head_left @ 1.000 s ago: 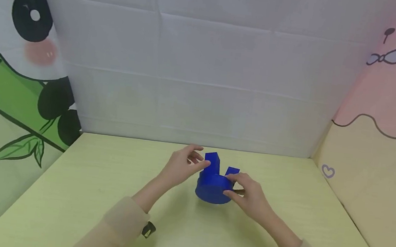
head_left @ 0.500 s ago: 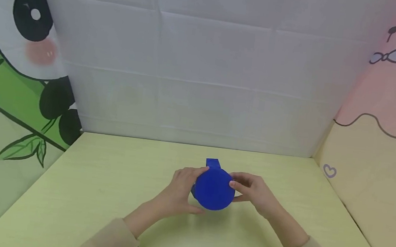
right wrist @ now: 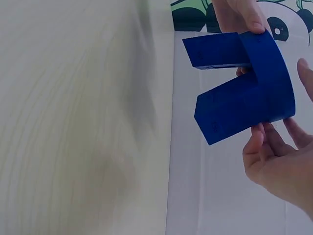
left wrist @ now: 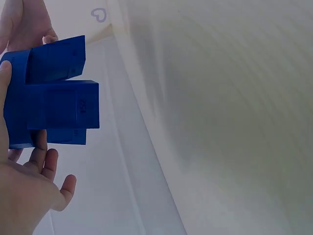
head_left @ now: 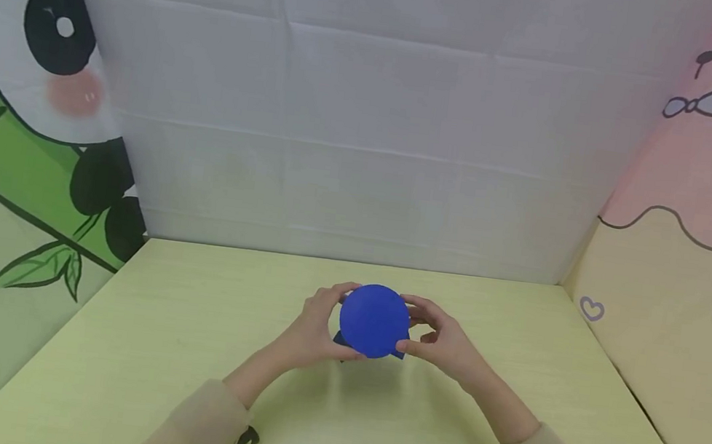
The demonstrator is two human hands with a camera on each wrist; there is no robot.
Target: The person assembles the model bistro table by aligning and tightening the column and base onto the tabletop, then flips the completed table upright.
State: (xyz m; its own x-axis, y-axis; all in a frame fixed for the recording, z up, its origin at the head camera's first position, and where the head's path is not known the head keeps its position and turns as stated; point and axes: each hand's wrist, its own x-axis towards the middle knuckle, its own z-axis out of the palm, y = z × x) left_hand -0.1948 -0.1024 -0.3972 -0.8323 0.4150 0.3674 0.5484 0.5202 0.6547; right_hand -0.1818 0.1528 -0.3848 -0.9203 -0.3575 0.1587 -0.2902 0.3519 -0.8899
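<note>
A blue stool-shaped piece (head_left: 374, 321) is held above the table between both hands. Its round flat face points toward the head camera. In the left wrist view, several box-like legs (left wrist: 73, 105) stick out from the back of the thick disc. My left hand (head_left: 317, 327) grips the disc's left side, thumb at the lower edge and fingers at the top. On the other side my right hand (head_left: 444, 338) holds the rim, fingertips along it in the right wrist view, where the thumb looks slightly apart from the disc. The head view mostly hides the legs.
Beneath the hands lies a pale yellow wood-grain table (head_left: 188, 305). A white cloth wall (head_left: 365, 142) rises at its back edge. Printed side panels stand left and right, with a panda (head_left: 61, 27) and a pink animal (head_left: 693, 158).
The blue piece has turned so its round face points at the head camera and the legs are behind. My left hand has moved from a leg to the disc's side.
</note>
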